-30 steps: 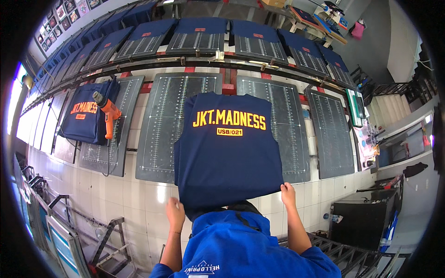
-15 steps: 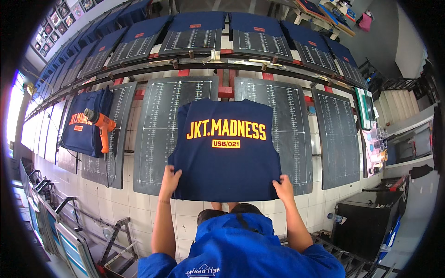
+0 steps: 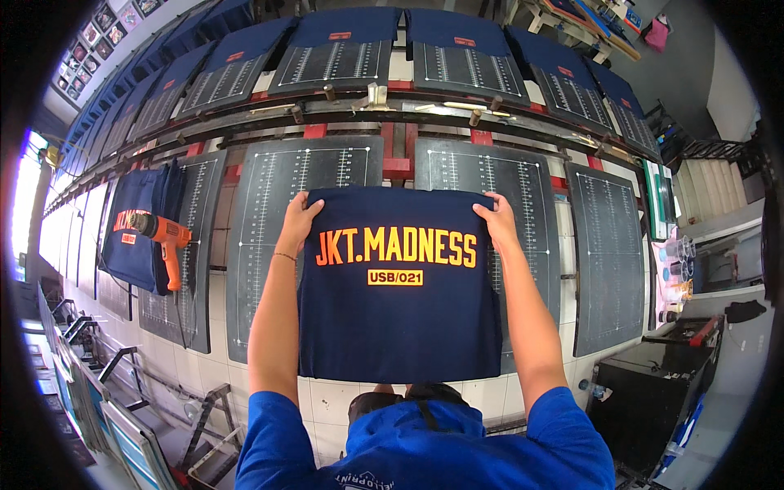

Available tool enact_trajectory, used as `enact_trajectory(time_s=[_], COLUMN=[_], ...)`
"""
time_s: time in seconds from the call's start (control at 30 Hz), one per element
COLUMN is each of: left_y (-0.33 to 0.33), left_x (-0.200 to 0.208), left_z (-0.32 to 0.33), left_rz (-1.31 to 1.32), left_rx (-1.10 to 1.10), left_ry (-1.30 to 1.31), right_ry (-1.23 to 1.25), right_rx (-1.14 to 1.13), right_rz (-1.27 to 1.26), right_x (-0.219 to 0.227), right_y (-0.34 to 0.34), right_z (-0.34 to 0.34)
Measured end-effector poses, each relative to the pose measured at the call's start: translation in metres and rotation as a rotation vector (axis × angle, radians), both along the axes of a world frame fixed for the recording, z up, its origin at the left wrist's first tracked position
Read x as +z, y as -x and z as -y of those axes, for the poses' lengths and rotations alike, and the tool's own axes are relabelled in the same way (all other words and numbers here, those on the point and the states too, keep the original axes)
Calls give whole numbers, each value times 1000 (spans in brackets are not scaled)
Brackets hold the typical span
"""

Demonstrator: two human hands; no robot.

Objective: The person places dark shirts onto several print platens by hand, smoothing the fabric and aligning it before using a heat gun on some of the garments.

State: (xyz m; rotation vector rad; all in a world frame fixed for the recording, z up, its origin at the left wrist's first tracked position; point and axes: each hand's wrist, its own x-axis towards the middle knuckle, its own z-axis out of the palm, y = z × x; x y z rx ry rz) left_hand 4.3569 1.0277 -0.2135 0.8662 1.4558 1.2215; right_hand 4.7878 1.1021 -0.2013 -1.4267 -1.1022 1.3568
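Observation:
A folded navy shirt [image 3: 400, 327] with orange-yellow lettering and a small yellow label-like print lies in front of me, bridging two dark printing boards. My left hand [image 3: 302, 219] pinches its far left corner, thumb on top and fingers under the cloth. At the far right corner my right hand [image 3: 496, 220] grips the edge the same way. Its near edge hangs close to my body, with tiled floor visible past it.
To the left, an orange heat gun [image 3: 167, 238] rests on a stack of folded navy shirts [image 3: 135, 269]. Another gridded board [image 3: 604, 261] is on the right. Across the rail [image 3: 327, 108] stands a row of boards dressed in navy cloth [image 3: 339, 26]. Cups [image 3: 676, 257] sit at far right.
Both hands have gone from the shirt's near side edges to its far corners. The shirt's far edge now looks straight and squared, its sleeves no longer showing. The view has shifted slightly.

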Motion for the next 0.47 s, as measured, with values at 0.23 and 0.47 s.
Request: enact_trajectory(time_s=[0.23, 0.47], left_y=[6, -1], left_x=[28, 41], left_z=[-19, 53], left_rz=[-943, -878], left_rx=[-104, 338], left_ry=[239, -34], right_ry=[-166, -288], right_rx=[40, -69], right_rz=[737, 836], right_x=[-3, 17], right_y=[5, -42], right_z=[-17, 28])
